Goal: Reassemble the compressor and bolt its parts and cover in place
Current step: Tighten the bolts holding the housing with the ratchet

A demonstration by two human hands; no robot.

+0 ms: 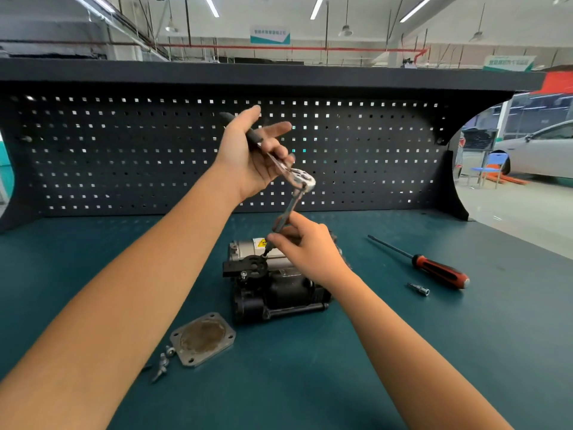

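The black and silver compressor [273,287] lies in the middle of the green bench. A ratchet wrench [299,178] stands above it, its long extension bar [288,211] running down to a bolt on the compressor's black top bracket [252,265]. My left hand [251,153] holds the ratchet's dark handle high up, fingers partly spread. My right hand [305,246] pinches the lower end of the extension bar just above the bracket. A square metal cover plate [203,338] lies loose on the bench to the front left, with several bolts [162,364] beside it.
A red and black screwdriver [434,268] lies to the right of the compressor, with a small socket bit [418,288] near it. A dark pegboard [124,156] walls off the back of the bench [403,352]. A white car [539,150] stands beyond on the right.
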